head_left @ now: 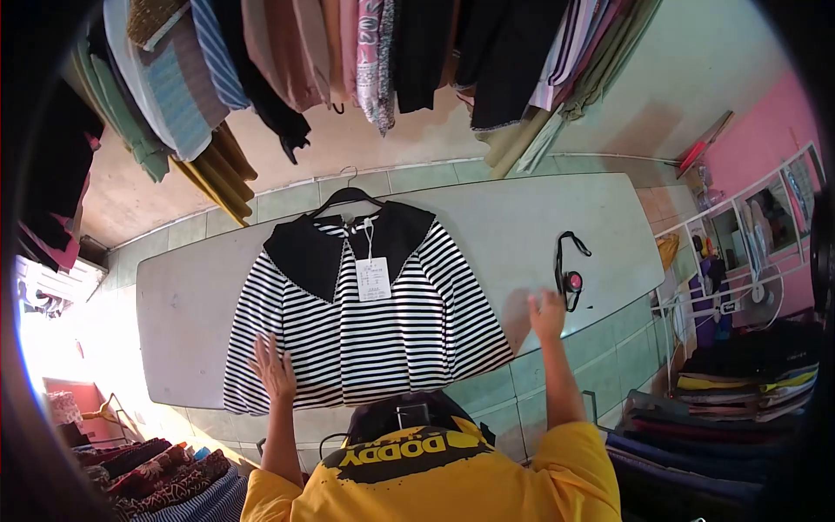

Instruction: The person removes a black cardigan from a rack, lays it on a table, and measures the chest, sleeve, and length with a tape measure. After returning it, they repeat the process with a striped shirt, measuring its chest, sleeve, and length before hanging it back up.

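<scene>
A black-and-white striped top (374,335) with a wide black collar lies spread on the grey table (183,304). A black hanger (350,197) sits in its neck, and a white paper tag (373,279) hangs down its front. On the left sleeve side, my left hand (273,369) rests flat with its fingers spread. My right hand (546,315) is over the table's front part, right of the top, its fingers partly blurred. Near that hand lies a black strap with a round pink-and-black piece (571,282).
Many clothes (374,52) hang above the table's far side. Folded clothes (748,374) are stacked at the right, by a white rack (739,204) and a fan (762,296). Patterned clothes (165,478) lie at the lower left.
</scene>
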`<state>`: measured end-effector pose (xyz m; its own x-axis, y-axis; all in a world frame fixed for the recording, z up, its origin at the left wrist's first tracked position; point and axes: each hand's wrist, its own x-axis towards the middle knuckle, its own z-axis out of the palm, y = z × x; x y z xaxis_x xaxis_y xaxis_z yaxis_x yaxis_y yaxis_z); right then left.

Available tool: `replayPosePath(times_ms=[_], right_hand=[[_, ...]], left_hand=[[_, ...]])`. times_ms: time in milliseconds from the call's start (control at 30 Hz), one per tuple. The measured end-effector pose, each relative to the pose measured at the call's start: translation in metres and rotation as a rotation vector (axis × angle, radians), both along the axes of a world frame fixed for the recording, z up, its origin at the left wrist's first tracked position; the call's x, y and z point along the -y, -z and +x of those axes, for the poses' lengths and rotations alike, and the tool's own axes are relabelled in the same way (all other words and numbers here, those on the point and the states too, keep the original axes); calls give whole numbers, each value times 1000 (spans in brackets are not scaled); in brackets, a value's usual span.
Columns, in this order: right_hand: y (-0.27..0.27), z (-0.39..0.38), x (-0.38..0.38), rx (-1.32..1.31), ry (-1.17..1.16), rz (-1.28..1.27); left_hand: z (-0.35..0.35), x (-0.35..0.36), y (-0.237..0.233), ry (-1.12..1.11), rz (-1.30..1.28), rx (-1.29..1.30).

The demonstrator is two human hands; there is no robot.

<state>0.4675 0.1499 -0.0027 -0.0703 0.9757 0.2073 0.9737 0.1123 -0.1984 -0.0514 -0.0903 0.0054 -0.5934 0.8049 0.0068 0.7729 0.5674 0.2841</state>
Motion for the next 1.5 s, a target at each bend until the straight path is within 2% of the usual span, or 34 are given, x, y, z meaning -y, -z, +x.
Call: replayPosePath(times_ms=[67, 133, 167, 233, 267, 333, 433, 500, 533, 600, 667, 733, 767, 833, 867, 900, 933, 1000, 1067, 1100, 1167, 1200, 1267, 1300, 1333, 1367, 1400, 1500], right_hand=[[-39, -63, 59, -316, 72, -256], [-20, -72, 89, -402, -207, -456], [-16, -72, 89, -372, -231, -430], [6, -45, 59, -330, -116, -394], [11, -30, 41, -266, -68, -225], [3, 1, 6, -180, 90, -170], [-3, -5, 10, -194, 15, -202], [-5, -41, 44, -142, -178, -447], [1, -55, 50, -189, -84, -567], [-13, -60, 42, -329, -22, -854], [-2, -44, 24, -235, 225, -470], [6, -20, 11, -270, 307, 228], [0, -25, 15, -269, 314, 230], [-21, -48, 32, -470, 230, 491], [-27, -57, 50, -532, 223, 159], [0, -63, 67, -588, 69, 284], [-9, -83, 95, -433, -3, 188], [-12, -126, 142, -631, 72, -70], [-5, -152, 168, -673, 73, -136], [-2, -158, 174, -675, 68, -137], [3, -169, 181, -486, -49, 63], [5, -171, 183, -494, -51, 60], [5, -172, 185, -254, -144, 153], [5, -173, 184, -258, -146, 152], [5, -173, 183, -148, -152, 113], [5, -173, 182, -38, -158, 74], [5, -173, 181, -38, -157, 74], [10, -168, 173, -82, -49, -12]], left_hand=[[-7, 29, 0, -141, -13, -31], [-23, 55, 11, -163, -108, -20], [-33, 63, 13, -104, -96, -18], [-51, 67, 8, 0, -91, -12], [-60, 66, 5, 40, -91, -15], [-80, 64, 6, 72, -93, -10], [-97, 57, -2, 44, -128, -52], [-109, 53, -4, 12, -178, -136], [-114, 50, -2, -14, -211, -195], [-116, 43, -6, -100, -198, -111], [-119, 43, 5, -112, -181, -103], [-107, 38, -3, -121, -147, -164], [-100, 41, -1, -106, -35, -200], [-85, 49, 7, -58, 209, -234], [-74, 53, 17, -29, 297, -251], [-53, 54, 3, -14, 279, -181], [-43, 57, 3, 36, 290, 26], [-18, 62, 7, 110, 354, 139], [-1, 61, 5, 77, 397, 306], [3, 60, 5, 73, 398, 302], [6, 58, 7, -4, 311, 430], [6, 57, 6, -6, 310, 422], [3, 54, 5, -52, 336, 526], [-1, 54, 8, -46, 268, 515], [-4, 55, 14, -47, 267, 512], [-4, 56, 22, -134, 297, 714], [-5, 56, 30, -222, 326, 917], [-9, 58, 43, -90, 361, 1052]])
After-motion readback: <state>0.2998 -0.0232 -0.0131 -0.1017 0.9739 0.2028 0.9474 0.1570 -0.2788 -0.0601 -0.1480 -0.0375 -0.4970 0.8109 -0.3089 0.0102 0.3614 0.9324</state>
